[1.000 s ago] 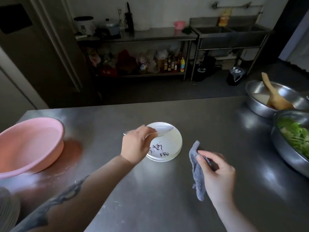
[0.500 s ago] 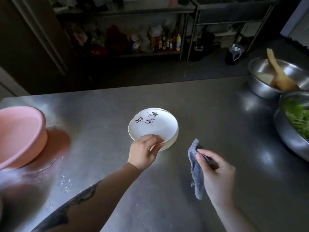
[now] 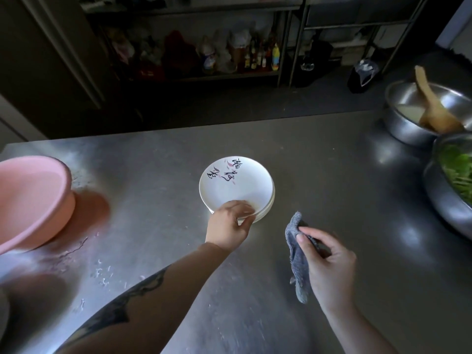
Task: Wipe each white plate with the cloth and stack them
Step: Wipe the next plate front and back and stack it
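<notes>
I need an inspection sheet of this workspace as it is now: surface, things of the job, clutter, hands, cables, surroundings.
Surface: steel table, with white flecks and smears near the left front.
Job's things: stack of white plates, top plate with black writing and pink marks; grey cloth.
Clutter: pink basin at left; steel bowl with a wooden spoon; second steel bowl with green vegetables.
Hands: left hand holds the near rim of the top plate; right hand holds the cloth beside the stack, above the table.
Cables: nothing seen.
Surroundings: dim shelf with bottles behind the table.
</notes>
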### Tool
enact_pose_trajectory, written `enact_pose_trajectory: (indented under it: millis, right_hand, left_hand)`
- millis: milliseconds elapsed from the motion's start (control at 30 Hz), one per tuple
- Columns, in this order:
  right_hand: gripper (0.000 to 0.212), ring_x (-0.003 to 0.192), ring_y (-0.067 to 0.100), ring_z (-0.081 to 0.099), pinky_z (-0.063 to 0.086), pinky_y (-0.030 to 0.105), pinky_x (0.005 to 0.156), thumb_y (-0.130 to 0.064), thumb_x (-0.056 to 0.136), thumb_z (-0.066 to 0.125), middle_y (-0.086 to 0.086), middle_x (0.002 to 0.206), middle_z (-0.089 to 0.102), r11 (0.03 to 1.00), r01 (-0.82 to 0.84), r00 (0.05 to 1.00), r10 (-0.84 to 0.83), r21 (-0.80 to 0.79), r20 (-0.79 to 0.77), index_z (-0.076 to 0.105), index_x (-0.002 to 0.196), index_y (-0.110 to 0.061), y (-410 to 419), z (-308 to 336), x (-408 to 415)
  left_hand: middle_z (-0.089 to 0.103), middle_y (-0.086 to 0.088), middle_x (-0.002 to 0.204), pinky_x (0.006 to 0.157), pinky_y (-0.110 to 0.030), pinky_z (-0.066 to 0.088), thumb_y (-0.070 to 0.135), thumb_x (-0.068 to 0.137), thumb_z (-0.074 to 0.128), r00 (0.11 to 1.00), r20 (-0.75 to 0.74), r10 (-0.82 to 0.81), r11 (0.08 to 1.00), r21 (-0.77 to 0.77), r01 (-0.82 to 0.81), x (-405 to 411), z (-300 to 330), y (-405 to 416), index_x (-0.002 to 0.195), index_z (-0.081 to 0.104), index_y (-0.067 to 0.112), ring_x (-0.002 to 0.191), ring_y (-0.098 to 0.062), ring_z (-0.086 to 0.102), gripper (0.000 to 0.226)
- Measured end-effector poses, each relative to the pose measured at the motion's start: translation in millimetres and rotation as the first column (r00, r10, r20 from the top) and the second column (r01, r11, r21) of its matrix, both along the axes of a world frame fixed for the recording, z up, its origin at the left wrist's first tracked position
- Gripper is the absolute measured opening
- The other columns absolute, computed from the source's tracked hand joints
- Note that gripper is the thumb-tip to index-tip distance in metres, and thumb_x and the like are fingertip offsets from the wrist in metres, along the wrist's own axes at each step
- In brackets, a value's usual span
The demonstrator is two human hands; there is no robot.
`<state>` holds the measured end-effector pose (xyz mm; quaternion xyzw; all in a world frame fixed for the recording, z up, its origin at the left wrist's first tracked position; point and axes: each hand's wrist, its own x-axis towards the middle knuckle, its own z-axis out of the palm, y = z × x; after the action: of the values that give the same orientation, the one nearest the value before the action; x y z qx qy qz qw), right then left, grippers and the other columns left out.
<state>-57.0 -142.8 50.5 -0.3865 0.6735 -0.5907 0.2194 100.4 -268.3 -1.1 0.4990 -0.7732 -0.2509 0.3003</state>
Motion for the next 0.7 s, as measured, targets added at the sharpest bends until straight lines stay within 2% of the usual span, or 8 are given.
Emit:
enact_pose_trajectory:
  millis: [100,233,367,467,567,633,700]
  right_hand:
    - [0.022,0.066,0.0,0.063,0.043,0.006,0.064,0.003,0.079,0.072,-0.009,0.075,0.071,0.999,-0.042,0.999,0.042,0.005,0.028,0.074,0.083,-0.018,1,6,4]
    - [0.022,0.073,0.005,0.066,0.044,0.006,0.066,0.002,0.079,0.073,-0.008,0.081,0.071,0.994,-0.103,0.994,0.103,-0.023,0.024,0.074,0.081,-0.02,6,20,9]
    - [0.027,0.079,0.006,0.065,0.045,0.008,0.069,0.004,0.077,0.073,-0.011,0.086,0.067,0.964,-0.266,0.963,0.265,-0.019,-0.043,0.074,0.078,-0.023,12,28,34]
    - [0.029,0.084,0.004,0.064,0.047,0.015,0.075,0.0,0.074,0.077,-0.017,0.086,0.065,0.896,-0.442,0.875,0.438,0.028,-0.207,0.074,0.077,-0.028,19,29,65]
    - [0.028,0.086,0.003,0.062,0.044,0.013,0.078,-0.002,0.072,0.079,-0.018,0.085,0.065,0.816,-0.575,0.768,0.563,0.056,-0.307,0.074,0.077,-0.029,22,27,102]
    - [0.025,0.087,0.005,0.063,0.042,0.01,0.079,-0.003,0.072,0.079,-0.016,0.086,0.066,0.764,-0.641,0.71,0.626,0.073,-0.321,0.074,0.077,-0.027,26,26,131]
    - [0.023,0.089,0.006,0.064,0.044,0.015,0.08,-0.002,0.074,0.078,-0.013,0.087,0.067,0.71,-0.699,0.663,0.688,0.085,-0.294,0.075,0.077,-0.024,35,26,160]
  left_hand:
    - [0.071,0.007,0.113,0.089,-0.027,0.052,0.017,0.086,0.072,1.0,-0.006,-0.006,0.997,0.072,0.006,7,10,5,0.101,0.075,0.016,0.104,-0.013,0.067,0.016]
    - [0.067,0.022,0.112,0.083,-0.012,0.045,0.019,0.086,0.07,0.952,-0.16,0.259,0.962,0.13,-0.24,31,33,38,0.099,0.072,0.034,0.104,0.001,0.06,0.02]
    - [0.065,0.025,0.109,0.081,-0.021,0.049,0.02,0.084,0.071,0.885,-0.162,0.437,0.898,0.127,-0.42,74,53,94,0.097,0.071,0.035,0.1,0.002,0.061,0.02]
    - [0.062,0.029,0.108,0.073,-0.011,0.042,0.023,0.082,0.074,0.805,-0.062,0.59,0.807,0.087,-0.584,122,58,147,0.096,0.071,0.038,0.096,0.006,0.059,0.021]
    - [0.062,0.024,0.109,0.074,-0.02,0.045,0.019,0.08,0.078,0.692,0.013,0.722,0.688,0.091,-0.72,173,59,200,0.095,0.073,0.034,0.095,-0.004,0.063,0.021]
    - [0.064,0.019,0.113,0.071,-0.024,0.045,0.02,0.08,0.077,0.599,0.061,0.798,0.591,0.111,-0.799,206,62,232,0.095,0.073,0.034,0.079,-0.007,0.063,0.021]
    - [0.064,0.018,0.114,0.064,-0.02,0.041,0.02,0.081,0.076,0.513,0.083,0.854,0.504,0.106,-0.857,237,65,259,0.096,0.072,0.034,0.066,0.0,0.056,0.02]
